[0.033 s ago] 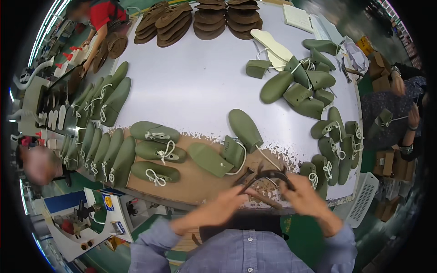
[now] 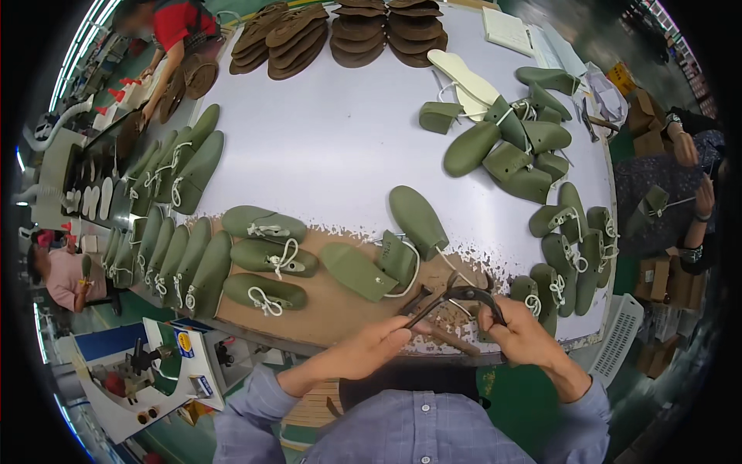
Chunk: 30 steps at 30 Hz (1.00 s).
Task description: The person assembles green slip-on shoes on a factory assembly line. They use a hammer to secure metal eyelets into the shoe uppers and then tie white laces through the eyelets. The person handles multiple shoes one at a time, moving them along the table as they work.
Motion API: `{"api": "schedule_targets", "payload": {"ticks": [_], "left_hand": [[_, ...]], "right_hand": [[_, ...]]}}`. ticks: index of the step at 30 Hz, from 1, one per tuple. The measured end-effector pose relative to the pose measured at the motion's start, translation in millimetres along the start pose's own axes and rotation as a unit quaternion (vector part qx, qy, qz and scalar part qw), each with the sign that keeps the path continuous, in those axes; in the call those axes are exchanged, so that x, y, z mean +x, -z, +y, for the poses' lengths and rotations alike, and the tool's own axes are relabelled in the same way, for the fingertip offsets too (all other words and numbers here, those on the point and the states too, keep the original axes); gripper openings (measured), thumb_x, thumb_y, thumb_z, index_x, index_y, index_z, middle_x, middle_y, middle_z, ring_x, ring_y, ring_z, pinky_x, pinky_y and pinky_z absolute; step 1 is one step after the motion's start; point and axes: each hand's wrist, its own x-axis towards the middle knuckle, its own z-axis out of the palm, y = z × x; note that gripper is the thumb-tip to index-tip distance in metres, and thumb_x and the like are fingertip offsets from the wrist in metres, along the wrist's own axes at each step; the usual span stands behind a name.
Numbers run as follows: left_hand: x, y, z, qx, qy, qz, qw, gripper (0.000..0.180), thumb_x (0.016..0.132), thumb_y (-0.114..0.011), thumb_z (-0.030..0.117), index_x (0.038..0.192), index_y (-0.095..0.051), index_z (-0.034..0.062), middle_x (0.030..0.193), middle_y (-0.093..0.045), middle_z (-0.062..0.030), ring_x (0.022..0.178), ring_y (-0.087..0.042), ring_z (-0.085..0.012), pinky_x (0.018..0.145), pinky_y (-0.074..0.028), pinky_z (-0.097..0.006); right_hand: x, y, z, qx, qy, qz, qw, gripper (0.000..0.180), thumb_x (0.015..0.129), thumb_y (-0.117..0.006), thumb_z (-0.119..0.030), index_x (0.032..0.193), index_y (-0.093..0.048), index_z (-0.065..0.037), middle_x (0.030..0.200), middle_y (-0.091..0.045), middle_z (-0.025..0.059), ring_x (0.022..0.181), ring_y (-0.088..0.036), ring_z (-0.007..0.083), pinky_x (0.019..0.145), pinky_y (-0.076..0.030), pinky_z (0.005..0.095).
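Observation:
A pair of dark metal pincers (image 2: 457,295) is spread between my hands above the near edge of the table. My left hand (image 2: 362,349) is closed round the end of one handle. The curved other handle is gripped by my right hand (image 2: 523,331). Beneath the pincers lies a hammer (image 2: 447,337) with a wooden handle, partly hidden. Just beyond, a green shoe last (image 2: 415,220) with white cord lies on the table. Left of it, a hinged last (image 2: 358,271) rests folded, its heel piece (image 2: 396,259) joined by cord.
Green lasts stand in rows at the left (image 2: 209,271) and right (image 2: 587,261) of the white table (image 2: 332,147). More lasts pile up (image 2: 506,161) far right beside a cream sole shape (image 2: 468,81). Brown shoe parts (image 2: 359,39) stack at the back. Other people work on both sides.
My hands have moved farther apart, the left one outward to the left and the right one slightly right. The pincers' handles have spread wider. A person at the far left has shifted.

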Motion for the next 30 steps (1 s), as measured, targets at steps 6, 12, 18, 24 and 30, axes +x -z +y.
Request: {"api": "schedule_targets", "payload": {"ticks": [6,12,18,24,30], "left_hand": [[34.0,-7.0,-6.1,0.049,-0.051,0.041,0.997,0.035,0.109,-0.043,0.020,0.137,-0.052,0.0003,0.115,-0.064,-0.0267,0.098,-0.066,-0.0355,0.089,-0.051,-0.042],[66.7,-13.6,-16.7,0.246,-0.180,0.194,0.932,0.050,0.101,-0.060,0.026,0.143,-0.045,0.0016,0.119,-0.061,-0.0256,0.106,-0.059,-0.0432,0.086,-0.050,-0.048],[143.1,23.9,-63.8,0.485,0.109,0.334,0.801,0.077,0.081,-0.080,0.029,0.145,-0.045,0.0043,0.139,-0.046,-0.0257,0.122,-0.050,-0.0437,0.102,-0.046,-0.050],[124.6,41.9,-90.7,0.388,0.033,0.329,0.860,0.098,0.071,-0.086,0.022,0.152,-0.035,0.0040,0.146,-0.041,-0.0283,0.134,-0.044,-0.0433,0.111,-0.043,-0.048],[49.9,84.4,-60.4,-0.141,-0.052,0.075,0.986,0.099,0.072,-0.088,0.022,0.154,-0.036,0.0032,0.153,-0.044,-0.0249,0.139,-0.048,-0.0333,0.114,-0.043,-0.044]], "right_hand": [[19.2,-24.0,6.9,0.260,0.121,-0.055,0.956,0.022,0.085,-0.055,0.004,0.101,-0.067,-0.005,0.145,-0.049,0.0162,0.142,-0.044,0.0286,0.108,-0.039,0.0380],[5.9,-36.4,12.1,0.459,0.166,0.098,0.867,0.032,0.073,-0.045,0.011,0.098,-0.057,-0.005,0.151,-0.042,0.0295,0.135,-0.052,0.0449,0.112,-0.043,0.0575],[-8.1,-35.4,12.3,0.387,0.079,0.145,0.907,0.054,0.076,-0.045,0.004,0.129,-0.055,0.001,0.145,-0.051,0.0236,0.132,-0.056,0.0382,0.103,-0.052,0.0514],[-25.9,-37.5,25.5,0.222,0.042,0.079,0.971,0.066,0.079,-0.037,0.007,0.144,-0.049,0.001,0.141,-0.055,0.0186,0.131,-0.055,0.0293,0.110,-0.046,0.0446],[-25.2,-16.9,37.9,0.327,-0.110,-0.125,0.930,0.061,0.080,-0.042,0.005,0.140,-0.052,0.007,0.141,-0.057,0.0196,0.130,-0.057,0.0308,0.105,-0.051,0.0426]]}}
